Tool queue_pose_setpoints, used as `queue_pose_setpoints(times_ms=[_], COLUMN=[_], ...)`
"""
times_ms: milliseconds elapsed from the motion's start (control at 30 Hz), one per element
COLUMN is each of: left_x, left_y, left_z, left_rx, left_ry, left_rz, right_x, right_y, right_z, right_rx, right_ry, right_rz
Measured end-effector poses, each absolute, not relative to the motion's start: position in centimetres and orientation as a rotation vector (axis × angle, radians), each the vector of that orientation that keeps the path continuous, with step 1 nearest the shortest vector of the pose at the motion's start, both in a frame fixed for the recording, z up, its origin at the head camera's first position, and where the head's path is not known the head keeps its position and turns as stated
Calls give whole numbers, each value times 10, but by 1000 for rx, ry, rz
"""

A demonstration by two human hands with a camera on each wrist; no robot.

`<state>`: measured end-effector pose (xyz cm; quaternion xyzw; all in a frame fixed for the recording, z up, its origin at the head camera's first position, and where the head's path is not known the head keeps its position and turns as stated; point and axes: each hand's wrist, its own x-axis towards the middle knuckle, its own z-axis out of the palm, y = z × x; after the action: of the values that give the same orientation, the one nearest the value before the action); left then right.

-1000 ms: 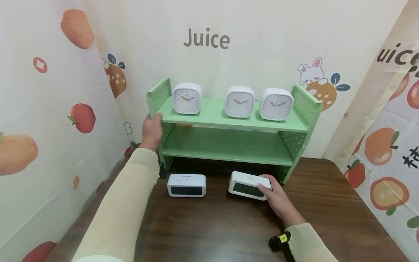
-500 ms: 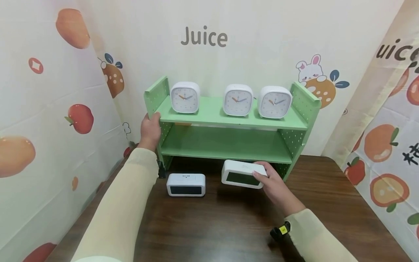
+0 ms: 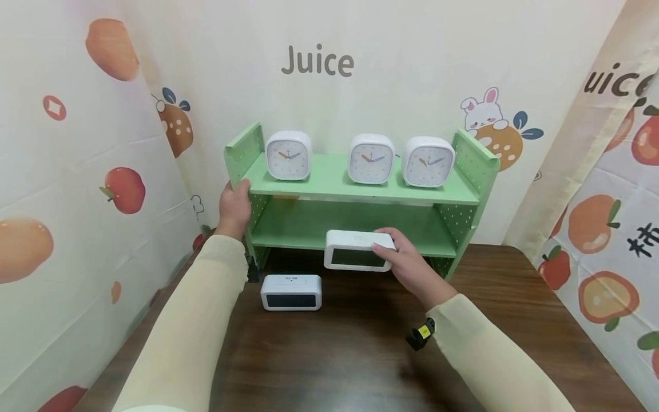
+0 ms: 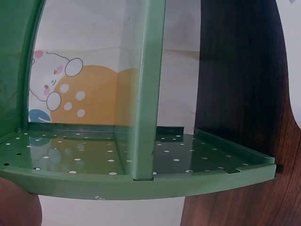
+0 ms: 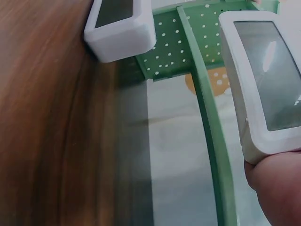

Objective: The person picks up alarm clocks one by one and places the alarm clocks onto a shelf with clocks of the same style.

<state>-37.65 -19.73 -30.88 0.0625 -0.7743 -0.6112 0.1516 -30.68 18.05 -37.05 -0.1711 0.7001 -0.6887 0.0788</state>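
Note:
In the head view my right hand (image 3: 412, 266) grips a white digital clock (image 3: 355, 250) with a dark display by its right end, thumb on the front. It is raised off the table, overlapping the front of the lower shelf. The right wrist view shows this clock (image 5: 263, 75) close up, above my thumb. My left hand (image 3: 235, 207) grips the left side panel of a green two-tier rack (image 3: 360, 226); in the left wrist view a bit of that hand (image 4: 19, 202) touches the panel's edge (image 4: 141, 188). A second digital clock (image 3: 291, 293) stands on the table, left of centre.
Three square white alarm clocks, a left one (image 3: 288, 155), a middle one (image 3: 370, 159) and a right one (image 3: 428, 162), stand on the upper shelf. The brown wooden table (image 3: 329, 355) meets fruit-printed cloth walls (image 3: 329, 103) behind and at both sides.
My right hand has lifted the digital clock off the table and carried it up and left toward the lower shelf. My left hand keeps its grip on the rack.

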Motion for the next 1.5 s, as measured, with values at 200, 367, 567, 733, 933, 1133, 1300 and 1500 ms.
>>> queue_pose_setpoints(times_ms=[200, 367, 567, 733, 933, 1133, 1300, 1500], left_x=[-378, -379, -379, -377, -376, -376, -375, -375], left_y=[-198, -199, -199, -198, -196, -196, -197, -197], left_z=[-310, -310, -310, -311, -309, -309, -309, -310], left_rx=[156, 154, 163, 176, 171, 161, 171, 170], left_ry=[-2213, -2212, -2213, -2211, -2204, -2203, -2212, -2217], left_rz=[-1748, -1754, -1754, -1772, -1777, -1780, -1771, -1768], right_x=[-320, -332, -347, -361, -370, -378, -380, -381], right_y=[155, 132, 113, 105, 99, 91, 80, 71], right_z=[-362, -362, -363, -364, -363, -366, -369, -371], right_rx=[-528, -490, -463, -457, -441, -414, -367, -371], right_ry=[2103, 2114, 2074, 2087, 2145, 2175, 2183, 2201], right_rz=[-2052, -2077, -2113, -2103, -2012, -1990, -1975, -1996])
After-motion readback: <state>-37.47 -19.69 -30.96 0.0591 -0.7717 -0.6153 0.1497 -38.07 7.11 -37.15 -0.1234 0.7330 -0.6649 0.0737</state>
